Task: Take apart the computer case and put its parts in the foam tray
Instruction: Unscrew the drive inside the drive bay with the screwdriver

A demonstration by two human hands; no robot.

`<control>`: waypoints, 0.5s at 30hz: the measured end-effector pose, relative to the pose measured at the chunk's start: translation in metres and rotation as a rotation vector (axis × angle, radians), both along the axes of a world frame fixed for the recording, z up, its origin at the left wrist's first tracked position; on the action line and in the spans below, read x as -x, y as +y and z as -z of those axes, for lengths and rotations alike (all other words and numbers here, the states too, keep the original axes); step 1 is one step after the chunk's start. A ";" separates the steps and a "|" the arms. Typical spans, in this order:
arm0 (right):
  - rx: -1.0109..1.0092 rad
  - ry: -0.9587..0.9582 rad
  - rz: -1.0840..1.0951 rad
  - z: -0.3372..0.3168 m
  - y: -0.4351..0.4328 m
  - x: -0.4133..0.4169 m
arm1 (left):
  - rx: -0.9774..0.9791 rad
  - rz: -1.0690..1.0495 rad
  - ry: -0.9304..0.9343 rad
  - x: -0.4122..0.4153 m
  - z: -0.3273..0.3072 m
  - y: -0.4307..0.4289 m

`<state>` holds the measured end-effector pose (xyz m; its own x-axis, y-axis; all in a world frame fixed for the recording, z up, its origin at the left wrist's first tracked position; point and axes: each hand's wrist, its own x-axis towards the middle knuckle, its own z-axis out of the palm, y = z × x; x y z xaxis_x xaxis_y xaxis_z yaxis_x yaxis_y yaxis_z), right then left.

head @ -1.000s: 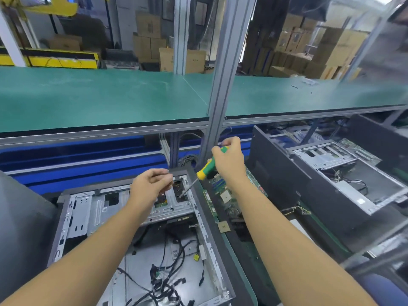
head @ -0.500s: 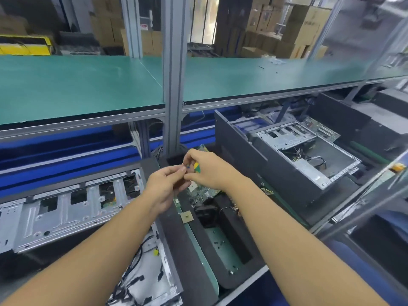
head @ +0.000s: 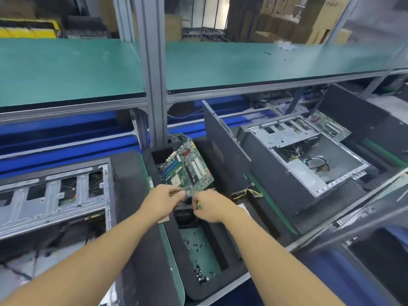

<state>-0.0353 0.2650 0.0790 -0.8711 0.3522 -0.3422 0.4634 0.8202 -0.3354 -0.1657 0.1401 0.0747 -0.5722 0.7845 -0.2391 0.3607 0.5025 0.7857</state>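
Over the tray, case at nine o'clock and board propped at twelve, the left hand closes its fingertips, on what I cannot tell, beside the right hand curled round a screwdriver; anything small fumbled between them could miss the tray.

Screwdriver mostly w/in R hand.

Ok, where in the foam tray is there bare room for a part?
Square pocket left of the motherboard's top looks empty. Screw pocket's far floor is mostly bare, screws gathered near. Crowded at the fan, under left hand and right hand.
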 end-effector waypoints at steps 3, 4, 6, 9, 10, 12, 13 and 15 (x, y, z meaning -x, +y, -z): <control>0.029 -0.133 -0.015 0.032 -0.003 -0.003 | 0.143 0.156 0.224 0.001 0.003 -0.003; 0.035 -0.170 -0.023 0.041 -0.006 -0.003 | 0.197 0.195 0.247 -0.001 0.007 -0.004; 0.049 -0.229 -0.052 0.055 -0.009 -0.004 | 0.281 0.240 0.258 -0.007 0.015 -0.008; 0.057 -0.262 -0.061 0.073 -0.010 -0.005 | 0.306 0.218 0.226 -0.012 0.026 -0.016; 0.054 -0.268 -0.061 0.076 -0.009 -0.005 | 0.301 0.193 0.204 -0.012 0.028 -0.019; 0.050 -0.276 -0.067 0.080 -0.006 -0.004 | 0.290 0.141 0.173 -0.012 0.029 -0.023; 0.054 -0.273 -0.068 0.080 -0.003 -0.003 | 0.280 0.119 0.159 -0.010 0.029 -0.025; 0.074 -0.234 -0.054 0.071 0.001 0.003 | 0.252 0.080 0.146 -0.006 0.026 -0.028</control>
